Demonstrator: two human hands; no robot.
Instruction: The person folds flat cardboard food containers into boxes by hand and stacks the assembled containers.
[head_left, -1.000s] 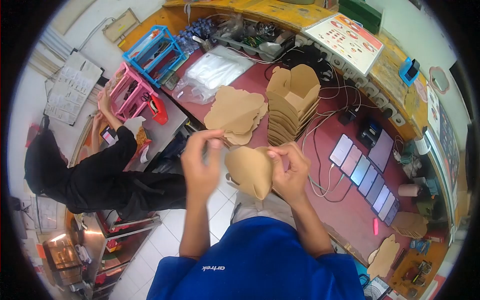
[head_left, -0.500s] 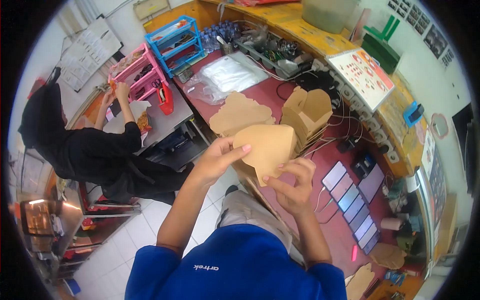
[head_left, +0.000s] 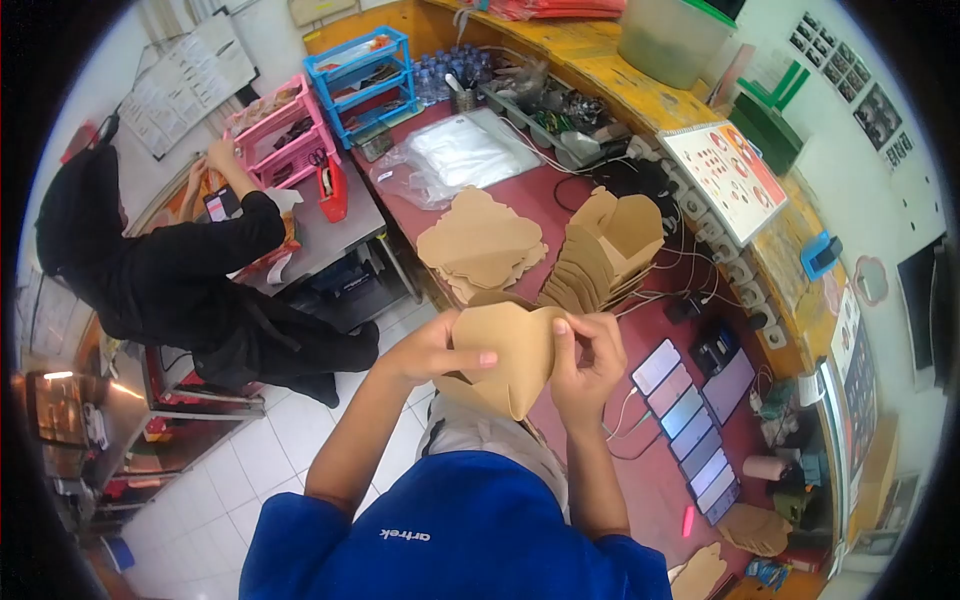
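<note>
Gripped by the left hand [head_left: 430, 348], the brown box [head_left: 515, 345] is held mid-frame, now pinched by the right hand [head_left: 590, 355] at its top right instead of its bottom, so that corner seems worked on.

Red tabletop [head_left: 642, 485]: flat cardboard pile [head_left: 480, 235], 1 nested box stack [head_left: 582, 266], plastic bags [head_left: 455, 152], row of phones [head_left: 688, 430].

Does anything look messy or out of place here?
Little stands out; I see no spill. Two untidy spots: the flat cardboard pile has uneven edges, and loose cables lie tangled behind the nested boxes. The cardboard piece in the left hand and right hand looks part-folded, not damaged.
</note>
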